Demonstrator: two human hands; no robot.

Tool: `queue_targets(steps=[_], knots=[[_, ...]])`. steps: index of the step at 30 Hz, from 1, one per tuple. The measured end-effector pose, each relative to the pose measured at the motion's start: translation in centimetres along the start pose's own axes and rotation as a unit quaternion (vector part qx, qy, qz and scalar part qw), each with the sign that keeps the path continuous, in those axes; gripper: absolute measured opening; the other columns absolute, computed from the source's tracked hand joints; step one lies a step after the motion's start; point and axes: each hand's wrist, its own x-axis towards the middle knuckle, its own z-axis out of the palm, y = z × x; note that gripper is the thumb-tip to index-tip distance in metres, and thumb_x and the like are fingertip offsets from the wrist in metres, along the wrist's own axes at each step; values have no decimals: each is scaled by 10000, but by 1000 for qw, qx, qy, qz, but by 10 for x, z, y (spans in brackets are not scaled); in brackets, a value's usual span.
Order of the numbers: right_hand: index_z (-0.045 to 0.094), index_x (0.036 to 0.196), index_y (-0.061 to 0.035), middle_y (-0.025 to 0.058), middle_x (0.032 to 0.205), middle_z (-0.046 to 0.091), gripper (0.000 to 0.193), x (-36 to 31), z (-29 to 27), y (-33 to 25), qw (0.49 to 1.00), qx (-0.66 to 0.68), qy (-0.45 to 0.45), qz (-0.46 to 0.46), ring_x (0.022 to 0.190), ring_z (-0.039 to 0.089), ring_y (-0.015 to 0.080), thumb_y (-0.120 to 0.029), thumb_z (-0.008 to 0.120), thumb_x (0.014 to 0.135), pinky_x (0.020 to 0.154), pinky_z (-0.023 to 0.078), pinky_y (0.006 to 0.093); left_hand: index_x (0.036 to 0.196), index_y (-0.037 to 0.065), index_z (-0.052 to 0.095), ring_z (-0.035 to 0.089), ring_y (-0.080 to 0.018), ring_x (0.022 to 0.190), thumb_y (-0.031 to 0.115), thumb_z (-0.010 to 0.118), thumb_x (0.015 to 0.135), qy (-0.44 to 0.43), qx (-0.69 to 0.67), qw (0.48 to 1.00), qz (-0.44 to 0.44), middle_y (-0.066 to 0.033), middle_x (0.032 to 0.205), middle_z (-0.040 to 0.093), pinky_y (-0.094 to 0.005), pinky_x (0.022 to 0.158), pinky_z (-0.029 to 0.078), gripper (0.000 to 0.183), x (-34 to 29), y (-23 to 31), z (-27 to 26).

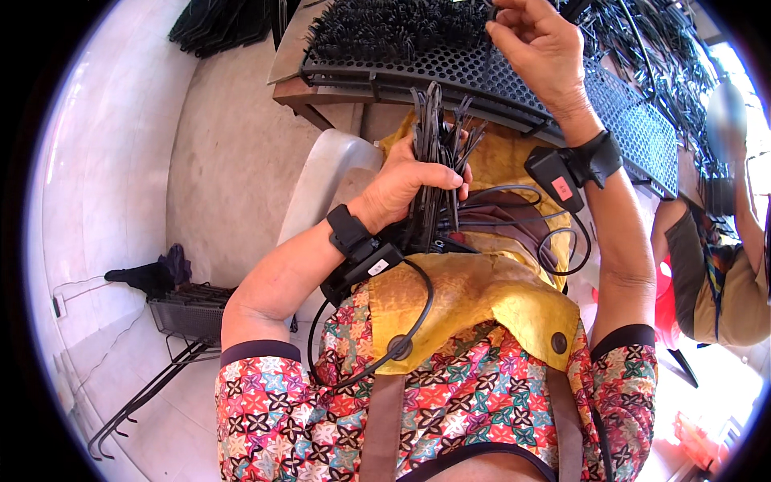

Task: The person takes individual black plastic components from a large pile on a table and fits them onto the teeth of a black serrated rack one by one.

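In front of my lap, my left hand [405,183] is wrapped round an upright bundle of thin black strips [432,132]. The strips' ends fan out above the fingers, and their lower ends come down against the yellow apron [438,293]. My right hand [540,50] is raised at the top edge, over the black perforated tray [458,71]. Its thumb and fingers are curled together near a small dark piece, which the frame's edge partly cuts off. Many short black pieces [377,28] stand densely packed in that tray, left of my right hand.
Loose black strips [654,48] are heaped at the far right of the bench. A pale plastic chair arm [317,185] is beside my left forearm. Cables hang from my wrist devices. A wire basket on a stand [189,313] is at left. Another person [723,281] is at right.
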Motion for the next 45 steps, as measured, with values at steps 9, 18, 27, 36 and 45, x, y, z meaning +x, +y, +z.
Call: queue_targets(steps=[9,18,27,36,45], knots=[[542,940,-10,23,704,599,204,6,33,22,995,30,91,-8,594,537,37,-3,661,775,523,438,194,1001,-16,546,614,-208,702,-17,648,669,20,5,1000,13,-111,805,630,-324,665,519,348,0,0,2],[544,931,-7,117,715,606,214,3,33,17,994,-38,66,-75,582,606,179,16,660,753,525,469,269,1105,13,493,614,-216,713,-15,651,667,21,11,1000,19,-125,807,623,-329,673,517,467,0,0,2],[588,775,-26,124,738,544,105,0,28,19,937,-176,-61,-296,695,533,326,-11,664,703,614,441,405,1082,-2,503,622,-211,661,-40,668,654,27,-7,1000,14,-121,783,623,-317,632,517,460,1,0,5],[655,820,18,24,641,617,168,-47,-3,-7,951,116,-255,130,597,545,76,-149,671,817,560,454,244,1040,3,530,608,-211,728,9,635,681,0,29,999,18,-118,825,623,-332,681,509,374,-1,0,3],[660,789,2,29,604,607,158,-22,-27,6,967,192,27,167,541,552,79,-152,669,824,519,460,230,1099,3,493,608,-214,724,2,643,678,-2,19,1000,11,-123,830,621,-340,687,512,447,1,1,2]])
